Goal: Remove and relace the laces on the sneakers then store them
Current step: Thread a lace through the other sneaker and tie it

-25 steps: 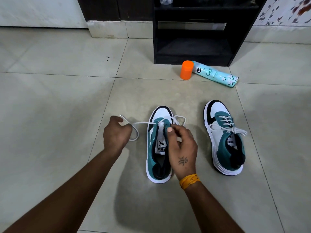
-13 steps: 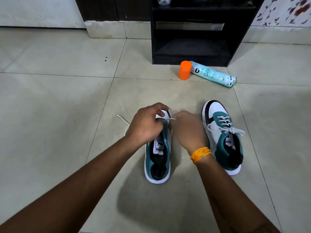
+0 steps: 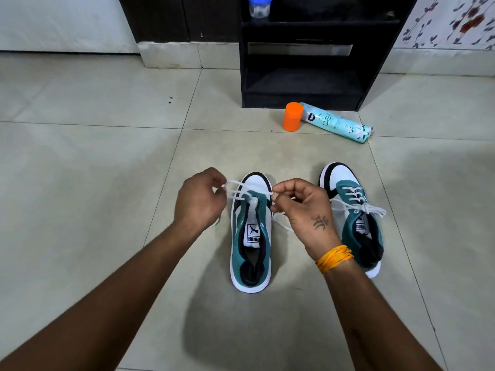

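Observation:
Two teal, white and black sneakers stand on the tiled floor, toes pointing away from me. The left sneaker [image 3: 251, 236] has its white lace [image 3: 241, 191] threaded only through the eyelets nearest the toe. My left hand [image 3: 201, 202] pinches one end of that lace just left of the toe. My right hand [image 3: 302, 207] pinches the other end on the right side, and loose lace trails below it. The right sneaker [image 3: 353, 210] is fully laced and tied in a bow, partly hidden behind my right wrist.
A black open shelf unit [image 3: 302, 62] stands against the far wall, a small clear jar [image 3: 258, 6] on its top shelf. In front of it lie a teal spray can [image 3: 337, 125] and its upright orange cap [image 3: 292, 116]. Bare floor tiles stretch to the left.
Both hands were bunched together over the left sneaker's toe half a second ago. They have drawn apart to either side, pulling the lace ends out taut across the toe eyelets.

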The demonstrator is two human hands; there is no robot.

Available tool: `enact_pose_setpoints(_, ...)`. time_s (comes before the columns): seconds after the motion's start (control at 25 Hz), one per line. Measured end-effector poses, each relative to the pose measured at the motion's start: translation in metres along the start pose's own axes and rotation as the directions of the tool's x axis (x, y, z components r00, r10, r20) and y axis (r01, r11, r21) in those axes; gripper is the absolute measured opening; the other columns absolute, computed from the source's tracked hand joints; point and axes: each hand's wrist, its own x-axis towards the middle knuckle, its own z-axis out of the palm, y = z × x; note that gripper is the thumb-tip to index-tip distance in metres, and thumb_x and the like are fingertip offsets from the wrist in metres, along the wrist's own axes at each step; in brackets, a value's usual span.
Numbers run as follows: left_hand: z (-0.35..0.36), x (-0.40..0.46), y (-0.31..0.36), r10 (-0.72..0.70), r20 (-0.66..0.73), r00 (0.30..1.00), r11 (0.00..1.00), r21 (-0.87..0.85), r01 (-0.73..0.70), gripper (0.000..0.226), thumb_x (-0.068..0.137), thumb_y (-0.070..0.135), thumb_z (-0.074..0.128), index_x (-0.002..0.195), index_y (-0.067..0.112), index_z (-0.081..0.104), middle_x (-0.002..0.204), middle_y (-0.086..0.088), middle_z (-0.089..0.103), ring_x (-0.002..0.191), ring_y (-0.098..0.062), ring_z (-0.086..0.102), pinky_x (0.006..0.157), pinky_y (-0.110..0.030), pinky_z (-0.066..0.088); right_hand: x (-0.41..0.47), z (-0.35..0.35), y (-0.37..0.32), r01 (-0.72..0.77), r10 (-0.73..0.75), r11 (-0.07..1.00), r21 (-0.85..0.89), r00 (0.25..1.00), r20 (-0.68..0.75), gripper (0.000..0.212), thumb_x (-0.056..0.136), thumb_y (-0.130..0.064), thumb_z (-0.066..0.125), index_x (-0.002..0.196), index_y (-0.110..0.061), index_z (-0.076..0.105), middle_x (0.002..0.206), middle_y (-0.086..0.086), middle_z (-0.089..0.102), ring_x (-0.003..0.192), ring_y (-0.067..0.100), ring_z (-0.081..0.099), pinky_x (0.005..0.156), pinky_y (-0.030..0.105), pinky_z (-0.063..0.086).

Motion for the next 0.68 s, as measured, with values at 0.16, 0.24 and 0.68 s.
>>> enact_pose_setpoints(0.16,0.0,-0.022,0.035,0.331,0.259,0.907,0.908,-0.349,-0.232,0.048,0.09,-0.004,0.056,0.125,0.025,0.068,0.1,0.005,0.071,0.063,-0.005,0.063,0.067,-0.021,0.052,-0.006,0.011,-0.008,0.063,-0.067,0.997,0.051,0.995,0.069,0.007,0.089,0.004,0.071,0.093,-0.002,0.072,0.077,0.013,0.069,0.067,0.02,0.064,0.07,0.038,0.058)
enact_pose_setpoints(0.24,-0.001,-0.021,0.039,0.298,0.282,0.912,0.905,-0.388,-0.176,0.029,0.096,0.0,0.058,0.107,0.022,0.073,0.078,0.002,0.068,0.058,-0.016,0.065,0.057,-0.027,0.052,-0.006,0.01,-0.012,0.053,-0.058,0.995,0.079,0.996,0.064,0.005,0.088,0.004,0.072,0.092,0.0,0.071,0.073,0.011,0.066,0.063,0.019,0.059,0.064,0.032,0.054)
enact_pose_setpoints(0.68,-0.006,-0.023,0.037,0.257,0.387,0.886,0.927,-0.357,-0.113,0.021,0.098,0.007,0.062,0.112,0.019,0.072,0.083,0.004,0.07,0.061,-0.017,0.066,0.06,-0.03,0.054,-0.012,0.012,-0.001,-0.006,-0.002,0.995,0.104,0.997,0.073,0.009,0.091,0.0,0.072,0.091,-0.008,0.076,0.075,0.013,0.07,0.059,0.015,0.057,0.059,0.028,0.055)
